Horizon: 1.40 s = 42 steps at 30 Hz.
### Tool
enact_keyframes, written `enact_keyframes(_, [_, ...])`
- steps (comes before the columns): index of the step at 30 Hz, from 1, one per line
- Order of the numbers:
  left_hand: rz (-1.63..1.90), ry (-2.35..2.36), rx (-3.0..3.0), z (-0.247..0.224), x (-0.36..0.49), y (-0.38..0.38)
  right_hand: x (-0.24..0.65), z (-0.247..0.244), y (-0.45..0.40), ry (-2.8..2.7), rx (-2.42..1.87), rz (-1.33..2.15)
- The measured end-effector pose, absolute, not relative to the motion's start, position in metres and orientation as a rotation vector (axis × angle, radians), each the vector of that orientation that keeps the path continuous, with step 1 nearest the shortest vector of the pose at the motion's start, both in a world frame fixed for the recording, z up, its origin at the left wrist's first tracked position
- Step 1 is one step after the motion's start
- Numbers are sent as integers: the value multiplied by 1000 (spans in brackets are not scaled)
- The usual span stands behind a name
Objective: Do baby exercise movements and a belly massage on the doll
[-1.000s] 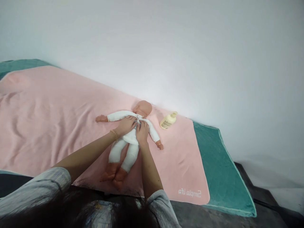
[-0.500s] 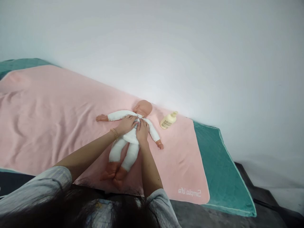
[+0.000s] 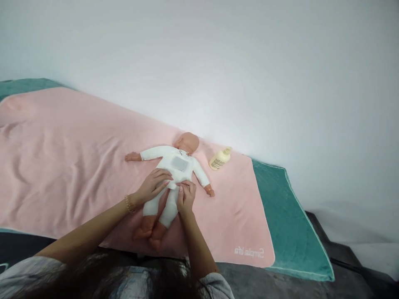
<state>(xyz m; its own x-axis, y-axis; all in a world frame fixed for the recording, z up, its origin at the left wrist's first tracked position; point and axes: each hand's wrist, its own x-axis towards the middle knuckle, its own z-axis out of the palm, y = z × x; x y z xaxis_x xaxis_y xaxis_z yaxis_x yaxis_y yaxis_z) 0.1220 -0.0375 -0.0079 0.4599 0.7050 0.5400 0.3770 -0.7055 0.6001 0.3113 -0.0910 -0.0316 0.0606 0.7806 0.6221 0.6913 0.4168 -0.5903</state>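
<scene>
A baby doll (image 3: 166,173) in a white body lies stretched out with its arms spread, its face not visible. A grey rectangular patch shows on its upper trunk, with a small dark cord at the neck. My left hand (image 3: 155,185) rests across the doll's hip on the left, fingers long and nearly flat. My right hand (image 3: 186,197) is at the opposite hip, its fingers loosely bent and the thumb apart. Neither hand appears to hold anything. To the right of the doll's head leans a pale yellow pump bottle (image 3: 220,159).
Beneath the doll is a wrinkled pink blanket (image 3: 77,153) with white lettering at its near right corner. Under that lies a green cover (image 3: 289,224). A white wall (image 3: 218,62) rises along the far edge.
Both my hands have slid from the doll's upper trunk down to its hips and drawn apart, uncovering the grey patch. The doll and bottle have stayed in place.
</scene>
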Motion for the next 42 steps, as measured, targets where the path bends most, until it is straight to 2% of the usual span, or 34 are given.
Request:
enact_keyframes(13, [916, 883, 2379, -10, 131, -27, 311, -36, -75, -1689, -1372, 184])
enact_keyframes(42, [1023, 1092, 2395, -14, 127, -43, 309, -32, -80, -1660, -1403, 186])
